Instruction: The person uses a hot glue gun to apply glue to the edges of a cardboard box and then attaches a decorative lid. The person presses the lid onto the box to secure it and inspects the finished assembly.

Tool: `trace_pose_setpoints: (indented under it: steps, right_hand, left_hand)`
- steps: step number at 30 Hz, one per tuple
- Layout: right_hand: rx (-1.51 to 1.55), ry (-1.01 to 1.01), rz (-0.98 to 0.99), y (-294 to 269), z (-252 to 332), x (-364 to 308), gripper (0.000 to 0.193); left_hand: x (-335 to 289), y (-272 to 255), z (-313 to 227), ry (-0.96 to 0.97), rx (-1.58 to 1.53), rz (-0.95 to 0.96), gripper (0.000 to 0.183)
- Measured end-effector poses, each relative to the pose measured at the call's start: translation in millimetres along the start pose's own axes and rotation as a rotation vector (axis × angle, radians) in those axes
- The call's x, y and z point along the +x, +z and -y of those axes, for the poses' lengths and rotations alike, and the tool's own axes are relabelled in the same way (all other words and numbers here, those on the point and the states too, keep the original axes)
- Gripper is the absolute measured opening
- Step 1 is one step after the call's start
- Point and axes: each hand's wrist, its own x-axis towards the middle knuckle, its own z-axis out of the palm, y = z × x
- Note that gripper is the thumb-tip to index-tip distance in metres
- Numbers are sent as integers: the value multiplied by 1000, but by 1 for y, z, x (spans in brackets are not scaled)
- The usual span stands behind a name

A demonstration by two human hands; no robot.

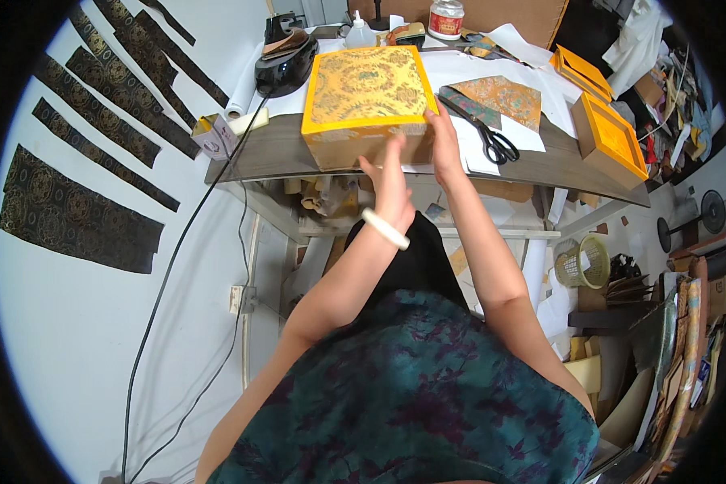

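On the near edge of the grey counter (282, 157) stands a square box covered in gold brocade with bright yellow borders (367, 101). Its top looks fully wrapped; the front wall, where both hands work, seems to be the part not yet finished. The left hand (391, 189), a white bangle (385, 228) at its wrist, lies flat with fingers straight against the front face, gripping nothing. The right hand (444, 141) presses open-fingered on the box's right front corner. Black-handled scissors (484, 133) and a loose piece of brocade (504, 98) lie just right of the box, and a black iron (284, 64) sits near its left, so sideways room is tight; the counter edge drops away directly below the hands.
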Motion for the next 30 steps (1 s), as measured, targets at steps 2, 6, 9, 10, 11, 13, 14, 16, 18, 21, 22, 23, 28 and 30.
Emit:
trace_pose_setpoints:
  steps: [2, 6, 9, 10, 11, 13, 14, 16, 18, 21, 22, 23, 28, 30]
  right_hand:
    - [-56, 107, -6, -15, -3, 8, 66]
    - [-57, 67, 5, -35, -2, 2, 70]
    - [-155, -72, 50, -44, -15, -13, 68]
    - [-110, -111, 56, -39, -19, -19, 67]
    - [-64, -149, 70, -38, -27, -19, 65]
    - [-26, -185, 56, -36, -40, -19, 59]
    - [-35, -183, 26, -34, -44, -20, 57]
    - [-65, -196, -34, -31, -50, -20, 52]
    - [-104, -226, -90, -29, -54, -20, 49]
    - [-172, -251, -127, -33, -56, -18, 47]
    - [-169, -255, -120, -33, -57, -18, 48]
    - [-167, -260, -113, -33, -56, -18, 50]
    - [-175, -240, -139, -27, -54, -18, 48]
    - [-205, -243, -180, -22, -47, -16, 44]
  left_hand:
    - [-7, -37, 18, 164, -5, 132, 86]
    - [24, -105, -22, 948, 118, -101, 43]
    - [64, -122, -55, 939, 281, -34, 49]
    - [73, -123, -56, 935, 298, 55, 49]
    - [83, -124, -54, 929, 316, 148, 49]
    - [101, -129, -43, 944, 297, 264, 54]
    - [110, -132, -40, 926, 297, 240, 51]
    - [124, -138, -37, 887, 296, 188, 46]
    - [134, -143, -34, 891, 270, 140, 43]
    - [128, -131, -32, 890, 203, 141, 40]
    - [123, -128, -33, 892, 181, 149, 39]
    - [123, -128, -34, 906, 175, 159, 38]
    - [118, -124, -39, 887, 225, 119, 32]
    - [115, -126, -42, 915, 271, 58, 30]
